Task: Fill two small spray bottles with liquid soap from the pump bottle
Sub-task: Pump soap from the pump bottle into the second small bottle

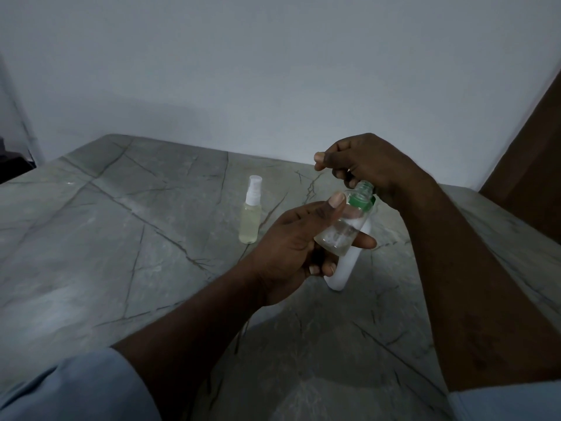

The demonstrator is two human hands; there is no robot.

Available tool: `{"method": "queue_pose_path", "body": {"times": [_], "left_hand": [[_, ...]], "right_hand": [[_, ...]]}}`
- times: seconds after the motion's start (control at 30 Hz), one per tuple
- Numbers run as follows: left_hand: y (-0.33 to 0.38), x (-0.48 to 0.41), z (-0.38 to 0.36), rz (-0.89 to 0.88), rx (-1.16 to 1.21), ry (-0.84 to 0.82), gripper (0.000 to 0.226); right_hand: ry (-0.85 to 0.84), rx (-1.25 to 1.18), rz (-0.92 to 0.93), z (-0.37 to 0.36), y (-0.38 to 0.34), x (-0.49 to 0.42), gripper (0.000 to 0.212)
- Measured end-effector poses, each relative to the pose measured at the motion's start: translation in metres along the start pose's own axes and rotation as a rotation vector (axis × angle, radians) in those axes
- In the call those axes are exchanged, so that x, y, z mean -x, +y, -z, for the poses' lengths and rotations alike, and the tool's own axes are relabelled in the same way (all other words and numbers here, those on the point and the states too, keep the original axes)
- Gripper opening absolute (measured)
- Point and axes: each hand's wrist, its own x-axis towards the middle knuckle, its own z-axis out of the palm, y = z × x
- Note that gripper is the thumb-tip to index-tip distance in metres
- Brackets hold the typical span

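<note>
2 hands (291, 247) (367, 165), 2 spray bottles (250, 220) (340, 232), 1 pump (346, 268)

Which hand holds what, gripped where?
Left hand grips the open spray bottle around its body. Right hand is curled at the pump bottle's top; its grip is hidden.

table (127, 214): polished grey veined stone
spray bottle (250, 221): clear glossy plastic, white cap
pump bottle (346, 268): smooth white plastic
wall (243, 71): matt paint

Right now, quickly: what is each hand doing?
Left hand: holds the small clear plastic spray bottle, uncapped.
Right hand: curled over the top of the tall white pump bottle; actual grip cannot be told.
</note>
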Motion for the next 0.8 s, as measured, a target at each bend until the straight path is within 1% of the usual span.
{"method": "queue_pose_path", "body": {"times": [0.17, 0.43, 0.57, 0.67, 0.8], "left_hand": [[-0.0005, 0.0014, 0.0001, 0.005, -0.003, 0.002, 0.056], [0.0018, 0.0018, -0.0017, -0.005, 0.003, -0.006, 0.047], [0.0015, 0.0012, -0.0011, -0.017, 0.0, 0.006, 0.044], [0.0009, 0.001, -0.0004, -0.021, 0.003, -0.003, 0.047], [-0.0017, 0.0008, 0.0025, -0.027, -0.005, -0.002, 0.06]], "right_hand": [[-0.045, -0.016, -0.036, -0.0033, 0.0037, -0.0005, 0.018], [0.027, 0.066, 0.011, -0.0014, -0.002, 0.0001, 0.025], [0.042, 0.067, 0.03, 0.0, -0.0044, 0.0006, 0.026], [0.024, 0.031, 0.012, -0.0005, -0.0024, 0.0002, 0.024], [-0.024, 0.007, -0.018, -0.0027, 0.0018, -0.0009, 0.019]]}}
